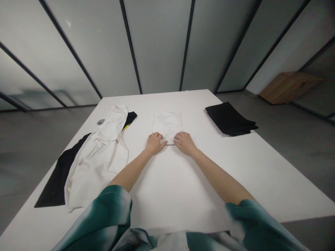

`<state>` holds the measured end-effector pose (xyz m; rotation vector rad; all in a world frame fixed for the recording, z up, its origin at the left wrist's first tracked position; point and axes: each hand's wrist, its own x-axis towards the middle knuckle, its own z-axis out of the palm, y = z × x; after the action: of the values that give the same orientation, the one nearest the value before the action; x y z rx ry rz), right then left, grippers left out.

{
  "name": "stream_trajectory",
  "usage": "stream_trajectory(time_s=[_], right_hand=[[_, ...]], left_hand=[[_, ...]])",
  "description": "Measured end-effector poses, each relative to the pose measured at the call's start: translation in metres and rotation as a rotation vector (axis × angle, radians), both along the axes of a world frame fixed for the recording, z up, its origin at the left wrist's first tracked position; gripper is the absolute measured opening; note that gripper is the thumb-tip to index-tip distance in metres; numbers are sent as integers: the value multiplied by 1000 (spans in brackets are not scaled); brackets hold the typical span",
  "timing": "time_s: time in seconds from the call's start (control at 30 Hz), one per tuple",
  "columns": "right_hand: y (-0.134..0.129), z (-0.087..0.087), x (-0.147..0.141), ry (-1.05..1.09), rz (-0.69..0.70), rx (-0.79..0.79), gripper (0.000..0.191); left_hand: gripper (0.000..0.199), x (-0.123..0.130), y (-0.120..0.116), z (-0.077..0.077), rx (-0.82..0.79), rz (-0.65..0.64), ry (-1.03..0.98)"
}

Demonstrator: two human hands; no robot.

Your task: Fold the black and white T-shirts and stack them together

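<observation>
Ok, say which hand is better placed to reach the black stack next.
Probably the right hand: the black stack lies on its side of the table, while the left hand is farther across. Both are at the folded white cloth.

White desk (172, 195), several cloths on it.
At twelve o'clock we see a flat white cloth (167, 121); at two, a stack of black cloth (227, 118); at nine, a rumpled white garment (95, 164) partly over black fabric (59, 179); at ten, a grey disc (101, 122).
</observation>
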<state>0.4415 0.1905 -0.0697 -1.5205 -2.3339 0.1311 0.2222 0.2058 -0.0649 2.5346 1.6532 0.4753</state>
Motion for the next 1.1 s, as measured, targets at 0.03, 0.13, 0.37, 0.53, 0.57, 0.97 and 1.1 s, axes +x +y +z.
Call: stream_trajectory(time_s=[0.03,0.13,0.37,0.53,0.57,0.97,1.1], right_hand=[[-4,-2,0,2,30,-8,32],[-15,-8,0,2,23,-15,44],[-13,-11,4,41,-108,-13,46],[-13,-12,3,19,-197,11,51],[-14,-12,2,8,-212,10,52],[-14,29,29,121,-186,-21,29],[-16,66,32,177,-180,4,28]], left_hand=[[35,-2,-4,-1,-5,-24,-10],[39,-12,-10,-5,-19,-102,-72],[45,-20,-4,-12,-35,-148,-184],[37,-19,-1,-12,-46,-95,-177],[37,-19,-1,-12,-60,-93,-185],[25,-23,-7,30,-182,-199,-313],[22,-27,-12,63,-228,-230,-482]])
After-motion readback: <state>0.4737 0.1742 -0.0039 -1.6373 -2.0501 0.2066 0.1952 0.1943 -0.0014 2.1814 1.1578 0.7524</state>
